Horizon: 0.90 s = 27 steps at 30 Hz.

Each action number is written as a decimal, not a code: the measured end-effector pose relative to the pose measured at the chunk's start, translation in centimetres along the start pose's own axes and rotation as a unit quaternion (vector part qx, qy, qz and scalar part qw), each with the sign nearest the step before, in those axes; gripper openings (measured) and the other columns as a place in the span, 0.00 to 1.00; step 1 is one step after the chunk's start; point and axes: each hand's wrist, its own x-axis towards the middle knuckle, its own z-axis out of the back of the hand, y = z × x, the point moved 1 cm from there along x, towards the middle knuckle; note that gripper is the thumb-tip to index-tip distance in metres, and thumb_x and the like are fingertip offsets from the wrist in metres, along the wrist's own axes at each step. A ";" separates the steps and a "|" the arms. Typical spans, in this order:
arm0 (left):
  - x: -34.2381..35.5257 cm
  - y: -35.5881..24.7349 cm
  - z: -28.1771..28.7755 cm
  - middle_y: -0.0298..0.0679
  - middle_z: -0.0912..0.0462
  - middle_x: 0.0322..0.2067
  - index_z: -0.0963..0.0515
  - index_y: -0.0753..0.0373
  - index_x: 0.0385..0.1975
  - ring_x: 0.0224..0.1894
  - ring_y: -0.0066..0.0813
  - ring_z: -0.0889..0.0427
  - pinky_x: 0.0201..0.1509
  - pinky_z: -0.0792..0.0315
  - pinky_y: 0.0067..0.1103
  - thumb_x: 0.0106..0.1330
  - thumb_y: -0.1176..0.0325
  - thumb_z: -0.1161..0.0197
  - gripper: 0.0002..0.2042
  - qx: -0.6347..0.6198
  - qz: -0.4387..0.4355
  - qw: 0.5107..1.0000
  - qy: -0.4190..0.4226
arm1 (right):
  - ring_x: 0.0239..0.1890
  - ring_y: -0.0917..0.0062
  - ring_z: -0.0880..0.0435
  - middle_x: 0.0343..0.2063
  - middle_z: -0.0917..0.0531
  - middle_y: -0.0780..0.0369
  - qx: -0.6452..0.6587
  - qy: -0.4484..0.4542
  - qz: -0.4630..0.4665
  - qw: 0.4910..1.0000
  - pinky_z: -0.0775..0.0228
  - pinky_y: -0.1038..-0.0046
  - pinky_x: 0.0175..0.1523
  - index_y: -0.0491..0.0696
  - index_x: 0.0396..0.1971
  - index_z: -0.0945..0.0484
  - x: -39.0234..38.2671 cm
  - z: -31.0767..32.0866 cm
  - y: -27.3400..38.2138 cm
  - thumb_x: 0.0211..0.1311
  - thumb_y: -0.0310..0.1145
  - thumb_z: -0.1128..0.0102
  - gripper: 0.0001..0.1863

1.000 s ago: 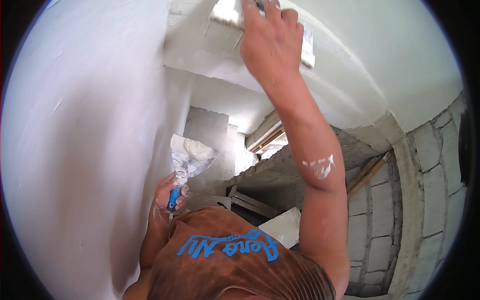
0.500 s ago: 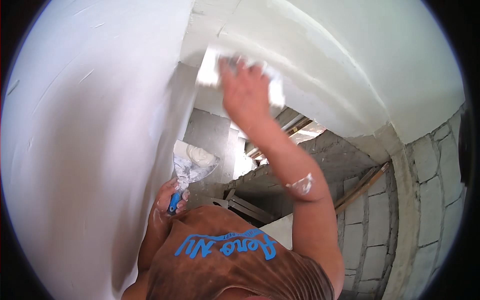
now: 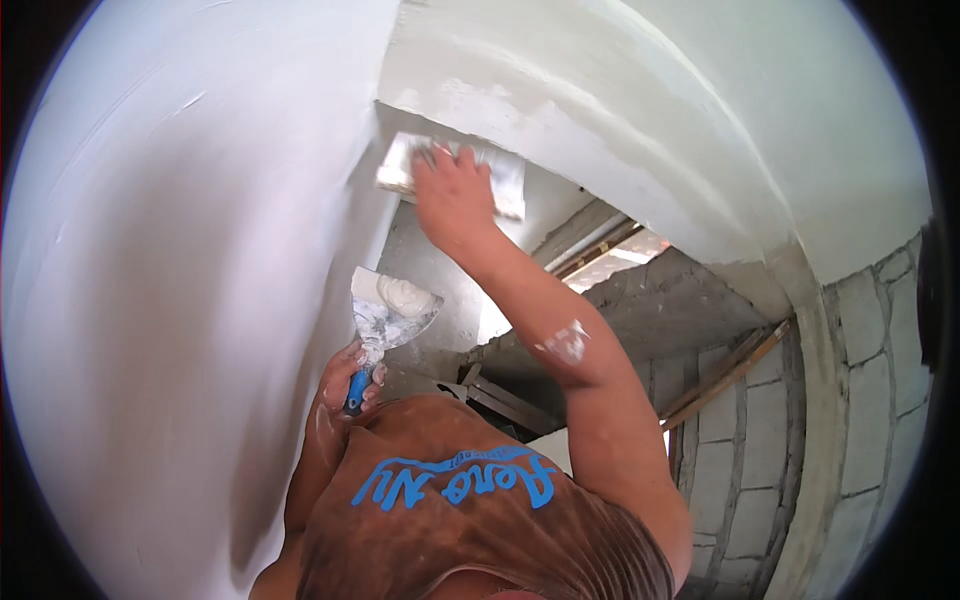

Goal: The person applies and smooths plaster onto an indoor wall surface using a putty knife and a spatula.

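Note:
My left hand [image 3: 345, 385] grips the blue handle of a putty knife [image 3: 395, 310], its metal blade crusted with white compound and carrying a thick blob of it. My right hand [image 3: 452, 195] is wrapped over a wide, white-smeared blade [image 3: 505, 185], raised at the lower edge of a plastered overhead band [image 3: 560, 110]; whether the blade touches it I cannot tell. A smear of white compound is on my right forearm. My brown shirt shows at the bottom.
A smooth white plastered wall [image 3: 160, 300] rises on the left. At right are bare block walls [image 3: 870, 400], leaning wooden strips [image 3: 735, 370] and a sloping concrete underside [image 3: 660, 300]. An opening [image 3: 610, 255] with daylight lies behind my right arm, and boards [image 3: 510, 400] lie in shadow below it.
My right hand with the wide blade has moved down and to the left from the top of the view. My left hand has stayed nearly still with the putty knife.

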 end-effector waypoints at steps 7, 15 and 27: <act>-1.2 -0.5 -1.2 0.41 0.25 0.25 0.33 0.62 0.51 0.14 0.23 0.32 0.10 0.37 0.18 0.73 0.60 0.50 0.14 0.016 -0.007 0.999 -0.044 | 0.35 0.78 0.19 0.32 0.17 0.65 0.435 0.087 -0.021 0.896 0.27 0.75 0.42 0.41 0.37 0.20 -7.8 7.2 -9.5 0.59 0.18 0.43 0.07; -0.6 -1.8 -1.8 0.44 0.24 0.26 0.33 0.64 0.54 0.13 0.22 0.32 0.09 0.37 0.18 0.73 0.62 0.49 0.16 -0.007 -0.023 0.998 0.054 | 0.45 0.77 0.19 0.44 0.18 0.60 0.511 -0.043 -0.029 0.858 0.28 0.74 0.54 0.34 0.44 0.24 -14.9 2.7 -5.2 0.55 0.13 0.39 0.15; 0.1 -1.6 -1.1 0.45 0.25 0.27 0.34 0.63 0.51 0.14 0.24 0.32 0.09 0.38 0.20 0.73 0.65 0.48 0.12 -0.039 0.002 0.993 0.108 | 0.60 0.63 0.25 0.54 0.20 0.57 0.550 0.081 0.087 0.826 0.38 0.64 0.67 0.45 0.50 0.22 -15.1 -1.1 -4.1 0.52 0.15 0.42 0.23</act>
